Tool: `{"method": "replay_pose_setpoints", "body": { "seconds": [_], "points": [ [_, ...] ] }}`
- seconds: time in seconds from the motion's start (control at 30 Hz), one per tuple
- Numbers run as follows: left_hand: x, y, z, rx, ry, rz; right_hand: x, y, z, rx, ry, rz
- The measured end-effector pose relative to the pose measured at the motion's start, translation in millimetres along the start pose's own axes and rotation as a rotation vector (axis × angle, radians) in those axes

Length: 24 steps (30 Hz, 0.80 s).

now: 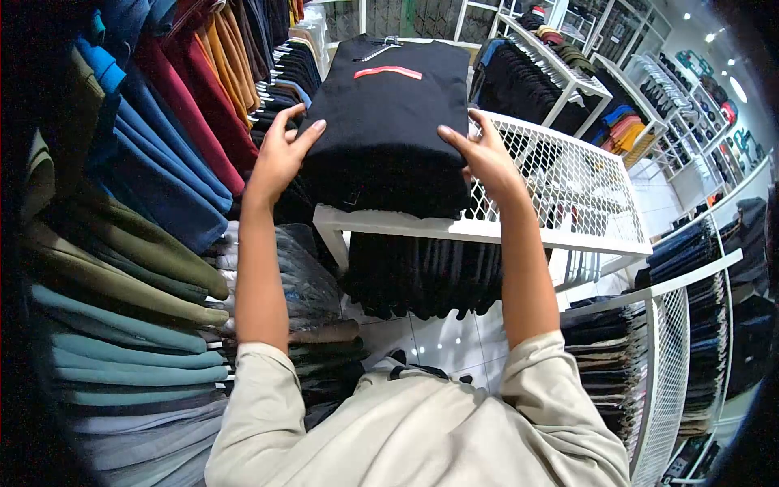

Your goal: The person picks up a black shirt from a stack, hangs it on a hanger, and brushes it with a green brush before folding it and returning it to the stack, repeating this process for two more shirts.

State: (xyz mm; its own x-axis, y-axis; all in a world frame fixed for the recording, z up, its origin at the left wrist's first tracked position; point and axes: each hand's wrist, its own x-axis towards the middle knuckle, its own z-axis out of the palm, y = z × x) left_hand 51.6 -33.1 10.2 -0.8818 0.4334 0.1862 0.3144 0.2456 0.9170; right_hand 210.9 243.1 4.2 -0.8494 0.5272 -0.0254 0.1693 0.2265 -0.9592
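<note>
A tall stack of folded black shirts (389, 114) stands on the white mesh-topped rack (568, 174). The top shirt bears a red strip and has a tag at its collar. My left hand (284, 154) is at the stack's left side, thumb on the upper edge and fingers spread along the side. At the right side my right hand (487, 154) has its thumb on the top edge, with the other fingers partly hidden behind the fabric. Both hands hold the top part of the stack between them.
Hanging clothes in blue, red, green and teal (130, 357) line the left side. Black garments (422, 272) hang under the rack. Another rack of trousers (604, 349) stands at the lower right, and white shelving with clothes (560, 73) is at the back right.
</note>
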Motion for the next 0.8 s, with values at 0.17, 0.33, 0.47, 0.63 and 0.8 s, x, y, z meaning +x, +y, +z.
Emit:
{"method": "replay_pose_setpoints", "body": {
  "seconds": [0.17,0.33,0.47,0.63,0.8],
  "points": [
    [-76,-52,43,-0.219,0.355,0.223,-83,63,-13,0.347,0.045,-0.106],
    [-174,-125,156,-0.147,0.257,0.064,-168,159,-32,0.343,0.093,0.191],
    [-225,-114,234,-0.165,-0.286,-0.261,-219,214,-50,0.239,0.241,0.399],
    [-240,-88,307,-0.007,-0.625,-0.192,-247,254,-84,0.211,0.338,0.504],
    [-234,-78,392,0.095,-0.798,-0.052,-241,320,-125,0.266,0.465,0.497]
  ]
}}
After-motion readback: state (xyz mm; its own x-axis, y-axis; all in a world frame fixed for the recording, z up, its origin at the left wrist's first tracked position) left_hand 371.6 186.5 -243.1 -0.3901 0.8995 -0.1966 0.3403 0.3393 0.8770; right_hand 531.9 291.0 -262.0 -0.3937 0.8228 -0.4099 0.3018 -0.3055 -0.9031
